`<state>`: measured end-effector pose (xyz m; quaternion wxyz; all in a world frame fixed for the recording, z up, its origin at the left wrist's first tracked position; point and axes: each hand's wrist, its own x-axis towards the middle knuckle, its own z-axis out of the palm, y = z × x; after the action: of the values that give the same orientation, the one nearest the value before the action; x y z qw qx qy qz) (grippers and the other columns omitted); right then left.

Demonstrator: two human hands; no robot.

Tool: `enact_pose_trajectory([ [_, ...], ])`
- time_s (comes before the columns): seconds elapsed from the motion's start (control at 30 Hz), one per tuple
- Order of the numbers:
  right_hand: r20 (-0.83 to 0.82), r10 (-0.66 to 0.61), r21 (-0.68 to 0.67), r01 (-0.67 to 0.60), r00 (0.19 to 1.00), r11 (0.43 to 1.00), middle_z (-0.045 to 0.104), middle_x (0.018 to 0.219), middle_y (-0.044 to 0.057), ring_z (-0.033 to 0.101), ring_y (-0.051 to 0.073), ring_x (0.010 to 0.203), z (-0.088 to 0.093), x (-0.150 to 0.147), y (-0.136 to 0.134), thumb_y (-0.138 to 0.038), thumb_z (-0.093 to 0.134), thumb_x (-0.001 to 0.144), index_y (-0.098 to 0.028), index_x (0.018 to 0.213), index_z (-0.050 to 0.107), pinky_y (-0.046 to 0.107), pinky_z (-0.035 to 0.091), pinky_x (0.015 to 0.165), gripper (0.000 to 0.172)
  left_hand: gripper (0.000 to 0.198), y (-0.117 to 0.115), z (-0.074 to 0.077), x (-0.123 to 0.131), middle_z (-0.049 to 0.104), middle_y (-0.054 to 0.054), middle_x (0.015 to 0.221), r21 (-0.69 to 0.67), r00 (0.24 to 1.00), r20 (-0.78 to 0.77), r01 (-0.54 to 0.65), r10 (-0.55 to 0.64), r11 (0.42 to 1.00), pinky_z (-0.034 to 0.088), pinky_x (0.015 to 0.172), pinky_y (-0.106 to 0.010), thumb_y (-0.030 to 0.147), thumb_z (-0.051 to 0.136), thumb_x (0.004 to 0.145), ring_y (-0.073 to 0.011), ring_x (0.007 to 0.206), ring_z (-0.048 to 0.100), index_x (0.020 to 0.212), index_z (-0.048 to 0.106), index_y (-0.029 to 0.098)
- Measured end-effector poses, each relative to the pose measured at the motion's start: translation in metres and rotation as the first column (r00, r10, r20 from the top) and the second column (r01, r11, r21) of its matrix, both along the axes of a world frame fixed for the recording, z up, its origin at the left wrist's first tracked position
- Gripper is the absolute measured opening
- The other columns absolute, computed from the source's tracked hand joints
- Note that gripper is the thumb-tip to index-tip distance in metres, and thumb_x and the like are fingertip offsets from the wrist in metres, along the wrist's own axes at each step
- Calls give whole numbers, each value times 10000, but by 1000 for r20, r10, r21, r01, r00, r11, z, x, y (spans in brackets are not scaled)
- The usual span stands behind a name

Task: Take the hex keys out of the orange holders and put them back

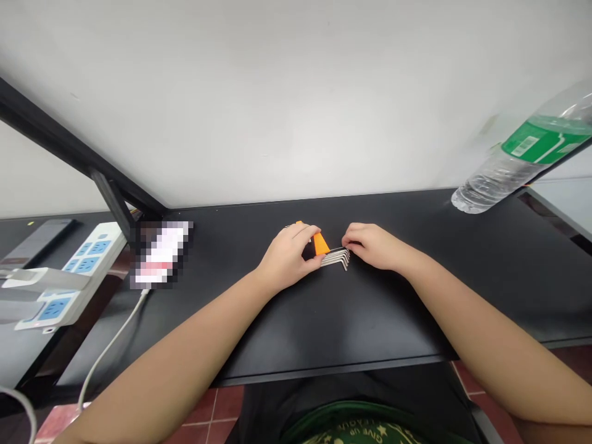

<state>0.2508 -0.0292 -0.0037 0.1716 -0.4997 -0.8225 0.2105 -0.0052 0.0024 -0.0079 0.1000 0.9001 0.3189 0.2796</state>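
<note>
My left hand [291,256] is wrapped round an orange holder [320,243], its thumb along the near side and its fingers over the top. Several silver hex keys [340,259] stick out of the holder to the right, side by side, their bent ends pointing toward me. My right hand [367,243] is closed in a pinch at the bent end of the farthest hex key. The fingertips hide most of that end. Both hands rest low over the black table [319,327].
A tall water bottle [513,157] with a green label stands at the back right. On the left lie a blurred-out phone [161,256] with a white cable [111,345] and a white power strip [87,265] with plugs. A white wall [296,111] closes off the back.
</note>
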Motion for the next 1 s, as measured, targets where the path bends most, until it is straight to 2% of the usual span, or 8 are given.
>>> enact_pose_trajectory([
  [0.2, 42, 33, -65, -30, 999, 997, 654, 999, 58, 610, 175, 823, 9, -5, -11, -121, 497, 947, -202, 957, 724, 302, 470, 751, 241, 404, 5, -3, -3, 689, -76, 1105, -19, 997, 74, -9, 10, 1000, 567, 897, -390, 320, 730, 863, -224, 984, 665, 1227, 594, 209],
  [0.3, 37, 12, -30, -11, 999, 999, 643, 1008, 61, 602, 178, 830, 11, -8, -14, -150, 528, 942, -196, 989, 705, 303, 467, 738, 189, 411, 7, -5, -4, 678, -75, 1138, -51, 992, 127, -12, 18, 999, 584, 894, -374, 289, 723, 859, -209, 988, 673, 1242, 592, 217],
  [0.4, 44, 44, 23, -45, 998, 999, 628, 979, 62, 591, 187, 851, 13, -13, -19, -195, 572, 949, -195, 945, 703, 318, 465, 775, 132, 424, 7, -6, -4, 674, -66, 1131, -81, 986, 168, -3, 17, 997, 593, 883, -351, 261, 721, 851, -189, 968, 674, 1252, 591, 220],
  [0.6, 206, 141, 48, -154, 968, 987, 625, 935, 67, 578, 208, 884, 16, -27, -29, -191, 585, 946, -184, 869, 694, 363, 434, 854, 133, 438, 7, -9, -3, 669, -53, 1103, -124, 976, 215, 15, 13, 992, 589, 879, -330, 232, 729, 820, -173, 943, 675, 1235, 590, 220],
  [0.73, 271, 133, -10, -135, 953, 991, 604, 842, 45, 551, 179, 779, 19, -32, -32, -143, 608, 866, -182, 775, 639, 323, 422, 770, 103, 497, 6, -12, -3, 678, -16, 997, -215, 972, 228, 0, 51, 977, 578, 792, -305, 234, 744, 796, -151, 829, 672, 1251, 543, 231],
  [0.83, 312, 113, 2, -120, 943, 993, 599, 867, 47, 544, 160, 730, 20, -33, -34, -132, 593, 848, -180, 788, 626, 289, 389, 660, 83, 492, 4, -13, -3, 679, 10, 928, -340, 960, 276, 56, 43, 939, 544, 668, -260, 233, 706, 843, -117, 712, 630, 1282, 484, 246],
  [1.0, 389, 88, 16, -102, 917, 995, 601, 901, 41, 470, 115, 580, 18, -37, -42, -140, 543, 880, -181, 807, 613, 294, 296, 531, 109, 409, 5, -12, -2, 709, -9, 933, -455, 912, 401, 115, 88, 883, 555, 708, -276, 219, 675, 889, -113, 705, 637, 1242, 469, 236],
])
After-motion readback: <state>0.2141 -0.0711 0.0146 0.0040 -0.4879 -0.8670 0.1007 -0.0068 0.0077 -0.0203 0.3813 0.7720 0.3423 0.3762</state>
